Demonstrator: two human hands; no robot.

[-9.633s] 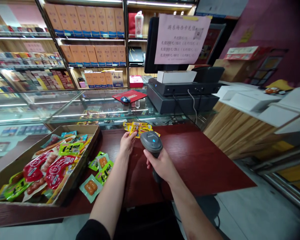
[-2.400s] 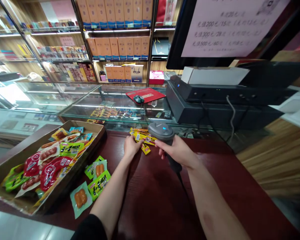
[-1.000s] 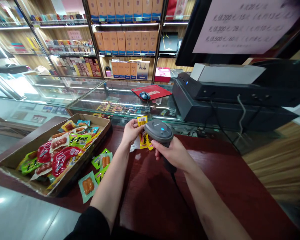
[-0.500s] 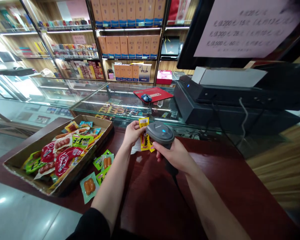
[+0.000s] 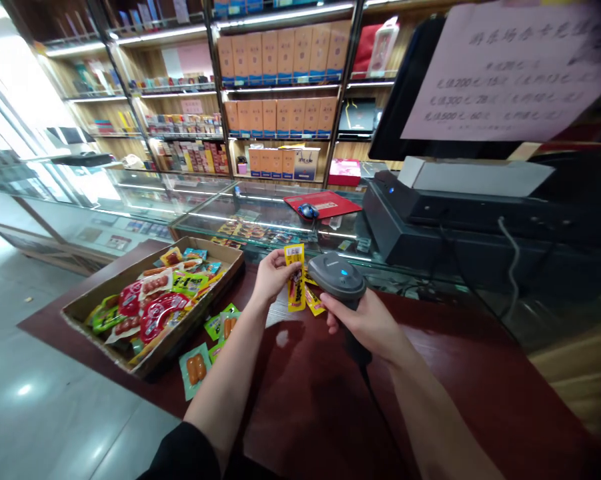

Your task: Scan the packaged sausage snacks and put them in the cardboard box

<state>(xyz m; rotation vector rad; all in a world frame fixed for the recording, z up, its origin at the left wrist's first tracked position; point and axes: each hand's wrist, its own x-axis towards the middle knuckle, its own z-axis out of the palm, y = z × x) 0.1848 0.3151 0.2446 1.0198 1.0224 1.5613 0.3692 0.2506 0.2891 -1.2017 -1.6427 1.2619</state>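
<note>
Pinched in my left hand (image 5: 274, 275) is a narrow yellow snack packet (image 5: 295, 287), held upright with its barcode end at the top. My right hand (image 5: 365, 320) is wrapped round the handle of a dark grey barcode scanner (image 5: 337, 275), whose blue light is lit. The scanner's head is just right of the packet, a small gap apart. Another yellow packet (image 5: 313, 301) lies on the dark red table (image 5: 300, 400) between them. Left of my left forearm lie several green packets (image 5: 222, 320) and a clear sausage packet (image 5: 196, 368).
An open cardboard box (image 5: 150, 360) of assorted snack packets stands at the left. Behind is a glass display counter (image 5: 200, 223) with a red mat (image 5: 325, 204) and a mouse (image 5: 308, 211). Black equipment (image 5: 420, 220) and a monitor with a paper sign (image 5: 500, 73) are at the right.
The view has shifted, so the scene sits lower and further right. The scanner has moved slightly away from the held packet, showing more of it and of the packet on the table.
</note>
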